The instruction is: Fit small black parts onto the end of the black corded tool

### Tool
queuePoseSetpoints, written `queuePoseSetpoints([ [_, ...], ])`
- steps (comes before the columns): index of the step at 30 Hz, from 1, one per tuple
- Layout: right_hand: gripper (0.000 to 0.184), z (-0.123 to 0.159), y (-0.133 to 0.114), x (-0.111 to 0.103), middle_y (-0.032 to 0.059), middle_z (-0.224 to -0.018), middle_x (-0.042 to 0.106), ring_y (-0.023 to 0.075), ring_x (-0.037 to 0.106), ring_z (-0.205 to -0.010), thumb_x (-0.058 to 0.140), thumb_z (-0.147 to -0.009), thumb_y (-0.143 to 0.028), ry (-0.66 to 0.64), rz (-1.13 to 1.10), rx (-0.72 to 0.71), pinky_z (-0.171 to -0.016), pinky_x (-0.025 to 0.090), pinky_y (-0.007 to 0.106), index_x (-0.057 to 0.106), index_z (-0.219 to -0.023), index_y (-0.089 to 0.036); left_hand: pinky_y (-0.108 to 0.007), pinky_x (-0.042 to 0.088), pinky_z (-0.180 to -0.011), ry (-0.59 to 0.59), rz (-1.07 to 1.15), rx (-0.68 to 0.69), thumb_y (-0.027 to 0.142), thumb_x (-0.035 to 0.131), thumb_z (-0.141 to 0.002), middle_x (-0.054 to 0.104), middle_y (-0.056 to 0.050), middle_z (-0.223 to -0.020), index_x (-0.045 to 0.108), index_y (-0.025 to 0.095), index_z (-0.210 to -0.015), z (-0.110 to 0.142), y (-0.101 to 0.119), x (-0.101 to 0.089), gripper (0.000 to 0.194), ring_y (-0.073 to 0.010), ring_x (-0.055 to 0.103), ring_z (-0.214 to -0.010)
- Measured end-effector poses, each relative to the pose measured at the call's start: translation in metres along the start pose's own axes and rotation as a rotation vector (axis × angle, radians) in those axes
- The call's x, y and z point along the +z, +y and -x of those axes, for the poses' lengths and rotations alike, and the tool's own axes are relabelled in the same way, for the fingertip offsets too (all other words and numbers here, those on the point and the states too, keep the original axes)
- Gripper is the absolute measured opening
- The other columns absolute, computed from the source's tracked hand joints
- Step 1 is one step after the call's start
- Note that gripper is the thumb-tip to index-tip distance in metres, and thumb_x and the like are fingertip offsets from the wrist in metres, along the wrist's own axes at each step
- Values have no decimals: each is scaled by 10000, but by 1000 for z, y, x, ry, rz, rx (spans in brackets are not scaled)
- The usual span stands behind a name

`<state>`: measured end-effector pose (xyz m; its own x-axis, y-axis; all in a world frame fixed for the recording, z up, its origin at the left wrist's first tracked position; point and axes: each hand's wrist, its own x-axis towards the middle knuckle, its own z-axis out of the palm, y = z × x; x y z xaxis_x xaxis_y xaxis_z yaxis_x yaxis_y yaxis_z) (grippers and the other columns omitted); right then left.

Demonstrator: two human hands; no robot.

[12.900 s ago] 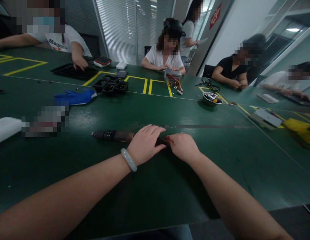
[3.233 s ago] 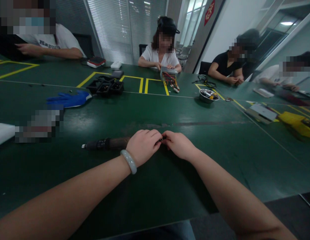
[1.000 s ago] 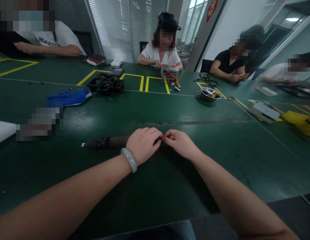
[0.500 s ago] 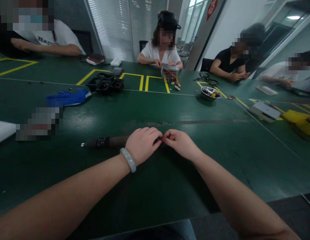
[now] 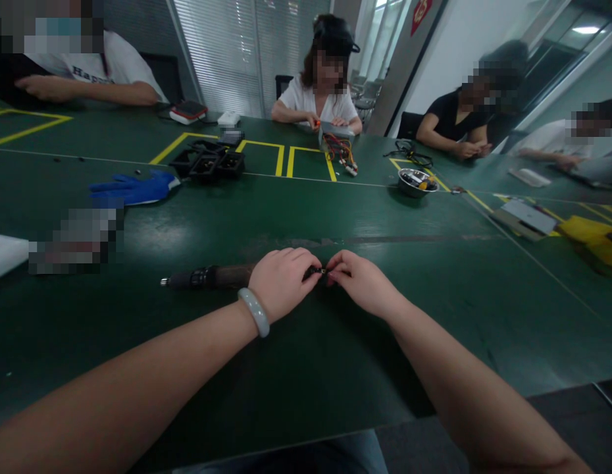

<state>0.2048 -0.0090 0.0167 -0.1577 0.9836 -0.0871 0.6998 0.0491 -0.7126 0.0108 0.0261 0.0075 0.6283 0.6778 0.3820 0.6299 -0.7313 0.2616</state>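
A dark electric screwdriver [image 5: 222, 276] lies on the green table, its metal tip pointing left. My left hand [image 5: 283, 280], with a pale bangle at the wrist, is closed over the screwdriver's rear end and hides it. Out past my left thumb and fingertips shows a small dark end piece with a bright metallic spot [image 5: 323, 270]. Just to its right, my right hand [image 5: 358, 280] pinches thumb and fingers together. What sits in that pinch is too small and covered to name.
A blue glove [image 5: 133, 187] and black trays [image 5: 207, 163] lie at left. Behind them a person [image 5: 318, 99] handles a metal box with coloured wires [image 5: 338, 141]. A metal bowl [image 5: 417, 183] of small parts stands at right, near a yellow item [image 5: 592, 240]. Other people sit around the table.
My right hand has drawn slightly right, away from my left fingertips, and a small metallic spot now shows in the gap. My left hand stays over the screwdriver.
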Motion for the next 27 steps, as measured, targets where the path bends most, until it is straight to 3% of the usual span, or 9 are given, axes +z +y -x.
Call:
queuePoseSetpoints([
  [19,80,-1,6,7,-20,-778,694,115,631,-700,516,-898,-271,40,-62,41,-632,423,233,567,-931,-219,-340,426,-738,-11,8,-2,342,564,-881,669,-10,-951,640,212,-926,-2,0,-1,158,-192,602,-874],
  [27,60,6,-6,4,-53,-720,682,103,618,-653,521,-886,-253,89,87,30,-609,397,233,570,-903,-225,-339,431,-732,-18,2,-6,337,564,-879,670,-9,-957,642,215,-927,-2,1,-1,152,-192,606,-877],
])
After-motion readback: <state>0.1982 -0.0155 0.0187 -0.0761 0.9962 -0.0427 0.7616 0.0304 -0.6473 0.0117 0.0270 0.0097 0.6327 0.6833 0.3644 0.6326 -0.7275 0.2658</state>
